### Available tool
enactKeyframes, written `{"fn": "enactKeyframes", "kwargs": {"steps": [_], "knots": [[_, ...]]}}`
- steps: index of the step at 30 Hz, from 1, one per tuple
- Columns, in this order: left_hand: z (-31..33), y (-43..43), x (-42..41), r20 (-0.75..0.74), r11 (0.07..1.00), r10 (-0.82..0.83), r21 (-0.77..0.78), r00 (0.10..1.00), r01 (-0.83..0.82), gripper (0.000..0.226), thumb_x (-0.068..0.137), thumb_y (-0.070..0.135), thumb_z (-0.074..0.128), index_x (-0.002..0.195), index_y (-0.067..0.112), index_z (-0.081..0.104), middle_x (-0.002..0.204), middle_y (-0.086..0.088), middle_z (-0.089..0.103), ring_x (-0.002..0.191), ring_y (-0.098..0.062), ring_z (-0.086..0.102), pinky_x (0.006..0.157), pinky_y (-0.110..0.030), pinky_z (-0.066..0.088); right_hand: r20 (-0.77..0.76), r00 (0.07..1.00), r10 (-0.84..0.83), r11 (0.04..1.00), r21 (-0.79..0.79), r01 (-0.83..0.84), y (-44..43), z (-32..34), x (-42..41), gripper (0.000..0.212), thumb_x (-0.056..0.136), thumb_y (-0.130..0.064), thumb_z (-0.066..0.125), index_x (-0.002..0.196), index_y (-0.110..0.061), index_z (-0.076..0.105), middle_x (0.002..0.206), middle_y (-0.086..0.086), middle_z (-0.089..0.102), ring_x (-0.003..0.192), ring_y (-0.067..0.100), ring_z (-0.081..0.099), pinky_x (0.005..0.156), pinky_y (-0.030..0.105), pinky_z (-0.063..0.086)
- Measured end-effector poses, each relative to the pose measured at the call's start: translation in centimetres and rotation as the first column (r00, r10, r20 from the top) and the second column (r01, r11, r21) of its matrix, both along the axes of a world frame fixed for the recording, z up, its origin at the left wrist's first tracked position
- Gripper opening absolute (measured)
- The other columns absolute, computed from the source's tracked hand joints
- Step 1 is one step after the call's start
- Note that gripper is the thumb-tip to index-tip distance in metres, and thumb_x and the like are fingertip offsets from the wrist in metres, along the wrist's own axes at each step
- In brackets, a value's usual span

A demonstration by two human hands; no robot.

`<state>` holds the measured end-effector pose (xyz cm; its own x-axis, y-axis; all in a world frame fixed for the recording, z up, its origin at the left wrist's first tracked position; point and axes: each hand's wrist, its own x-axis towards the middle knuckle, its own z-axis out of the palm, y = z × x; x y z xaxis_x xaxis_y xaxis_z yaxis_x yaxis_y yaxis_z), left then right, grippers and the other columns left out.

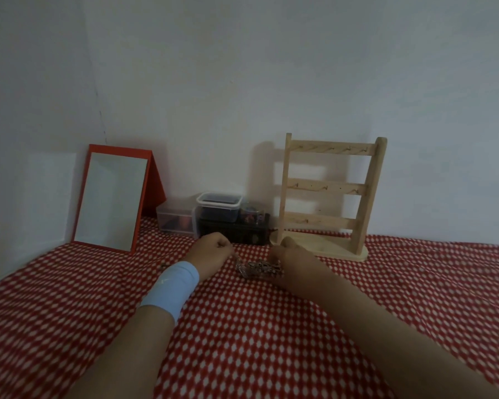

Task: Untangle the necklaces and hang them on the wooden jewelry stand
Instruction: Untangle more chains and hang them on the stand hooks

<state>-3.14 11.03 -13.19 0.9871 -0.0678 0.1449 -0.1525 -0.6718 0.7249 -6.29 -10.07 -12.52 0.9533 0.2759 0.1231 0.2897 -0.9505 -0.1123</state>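
With curled fingers [228, 246] of left hand [211, 251] and right hand [291, 256] pinching the tangled necklaces [260, 269] on the red cloth [271, 326] near the seemingly bare wooden jewelry stand [329, 185], barely begun: untangling unfinished, nothing hung.

mirror [113, 197] left, boxes [213, 214] centre, stand [326, 194] right

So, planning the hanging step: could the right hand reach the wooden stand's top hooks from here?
Probably yes. The right hand, pinching the tangled necklaces, is just before the wooden stand; nothing stands between, and the top hooks look bare.
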Motion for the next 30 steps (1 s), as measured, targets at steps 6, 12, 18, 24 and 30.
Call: {"fn": "enactKeyframes", "kwargs": {"steps": [6,12,18,24,30], "knots": [[0.0,1.1,-0.5,-0.104,0.956,0.12,0.279,0.987,-0.087,0.022,0.092,0.022,0.05,0.089,0.009,0.067,0.093,-0.006,0.066,0.086,-0.02,0.061,0.076,-0.031,0.047,-0.047,0.997,-0.06,0.989,-0.139,0.053,0.3,-0.2,-0.3,0.032,0.102,-0.036,0.056,0.12,-0.013,0.068,0.121,0.008,0.068,0.109,0.022,0.064,0.095,0.032,0.052],[-0.6,0.4,-1.5,0.025,0.934,-0.034,0.356,0.999,0.023,0.021,0.086,0.019,0.06,0.101,0.031,0.066,0.117,0.005,0.064,0.111,-0.017,0.057,0.1,-0.034,0.046,-0.041,0.999,-0.016,0.968,-0.253,0.005,0.1,-0.1,-0.6,0.03,0.101,-0.038,0.051,0.115,-0.015,0.065,0.11,0.006,0.068,0.099,0.021,0.065,0.091,0.036,0.056],[0.7,-3.5,-2.8,0.014,0.928,-0.311,0.222,0.95,0.3,0.023,0.087,0.018,0.061,0.108,0.023,0.067,0.108,0.009,0.066,0.102,-0.012,0.061,0.094,-0.03,0.049,-0.144,0.99,-0.008,0.894,0.442,0.071,-0.1,1.8,-1.3,0.031,0.106,-0.03,0.039,0.094,-0.013,0.062,0.096,0.007,0.065,0.089,0.022,0.06,0.077,0.035,0.047],[1.1,-3.7,-4.0,-0.068,0.922,-0.361,0.123,0.93,0.366,0.011,0.089,0.026,0.063,0.089,0.019,0.071,0.079,0.005,0.07,0.076,-0.011,0.066,0.07,-0.023,0.049,-0.249,0.944,0.216,0.701,0.713,0.027,-0.5,4.8,-3.5,0.039,0.109,-0.024,0.036,0.076,-0.009,0.054,0.07,0.006,0.055,0.06,0.014,0.056,0.061,0.023,0.049],[3.0,0.3,-6.3,-0.432,0.889,-0.391,0.053,0.813,0.455,0.019,0.086,0.03,0.063,0.084,0.018,0.078,0.093,-0.001,0.075,0.089,-0.016,0.066,0.09,-0.028,0.052,-0.768,0.455,0.45,0.861,0.509,0.008,0.0,4.8,-3.0,0.027,0.104,-0.024,0.053,0.117,-0.009,0.071,0.096,0.014,0.076,0.078,0.026,0.074,0.075,0.038,0.062]]}}
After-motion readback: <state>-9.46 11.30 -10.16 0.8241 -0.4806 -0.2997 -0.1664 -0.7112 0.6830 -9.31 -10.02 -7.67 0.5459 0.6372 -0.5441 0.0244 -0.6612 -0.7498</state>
